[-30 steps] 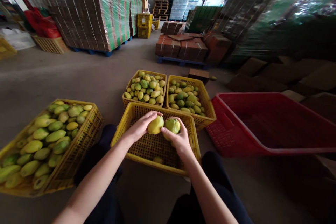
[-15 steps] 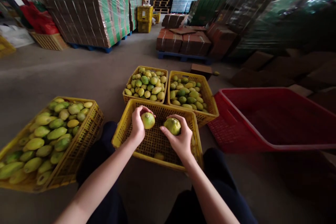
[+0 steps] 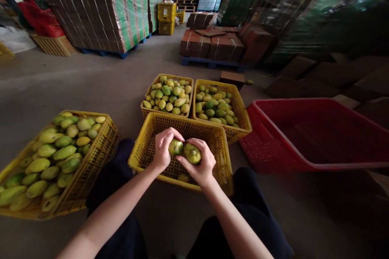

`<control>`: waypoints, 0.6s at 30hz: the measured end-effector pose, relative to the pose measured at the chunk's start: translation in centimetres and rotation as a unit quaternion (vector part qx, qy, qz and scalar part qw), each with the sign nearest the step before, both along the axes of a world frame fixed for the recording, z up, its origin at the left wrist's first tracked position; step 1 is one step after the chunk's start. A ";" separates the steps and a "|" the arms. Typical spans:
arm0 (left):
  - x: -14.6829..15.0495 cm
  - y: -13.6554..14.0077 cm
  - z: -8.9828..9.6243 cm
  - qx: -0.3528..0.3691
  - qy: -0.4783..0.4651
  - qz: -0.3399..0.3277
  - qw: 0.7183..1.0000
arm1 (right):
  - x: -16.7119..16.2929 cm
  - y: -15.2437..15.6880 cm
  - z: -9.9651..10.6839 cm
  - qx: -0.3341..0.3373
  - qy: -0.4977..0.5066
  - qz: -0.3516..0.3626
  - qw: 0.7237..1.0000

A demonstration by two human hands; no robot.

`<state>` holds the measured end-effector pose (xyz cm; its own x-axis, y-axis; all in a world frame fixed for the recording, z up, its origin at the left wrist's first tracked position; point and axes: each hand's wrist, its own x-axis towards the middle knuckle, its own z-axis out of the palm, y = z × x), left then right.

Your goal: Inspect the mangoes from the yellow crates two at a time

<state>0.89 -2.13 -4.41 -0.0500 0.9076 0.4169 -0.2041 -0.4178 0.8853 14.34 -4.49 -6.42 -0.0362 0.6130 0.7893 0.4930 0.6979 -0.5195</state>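
Both hands are above a yellow plastic crate [image 3: 223,145] standing between my knees. My left hand [image 3: 163,149] is wrapped round a green-yellow lemon [image 3: 176,147], its end facing me. In my right hand [image 3: 204,161] is another lemon [image 3: 192,154], greener and bumpier, gripped between thumb and fingers. The two fruits are close together, nearly touching. On the crate's floor below lies a single lemon [image 3: 182,177], partly in shadow.
Full lemon crates stand at my left [image 3: 112,123] and just beyond the middle crate, one at back left [image 3: 146,111] and one at back right [image 3: 245,123]. A large red basket [image 3: 258,139] is at right. Behind are flattened cartons [image 3: 226,46] on a blue pallet and wrapped stacks [image 3: 127,8].
My hands have come closer together, bringing the two lemons almost into contact. The right hand moved left and slightly down, and its lemon is turned a little.
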 end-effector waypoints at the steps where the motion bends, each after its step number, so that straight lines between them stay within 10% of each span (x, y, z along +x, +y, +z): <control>1: 0.0 0.0 0.0 0.005 0.000 -0.001 1.000 | 0.0 0.0 0.0 0.002 0.000 0.001 1.000; 18: -0.4 0.2 -0.3 0.058 0.104 0.038 0.992 | -0.9 -0.3 0.0 -0.114 0.069 -0.024 0.991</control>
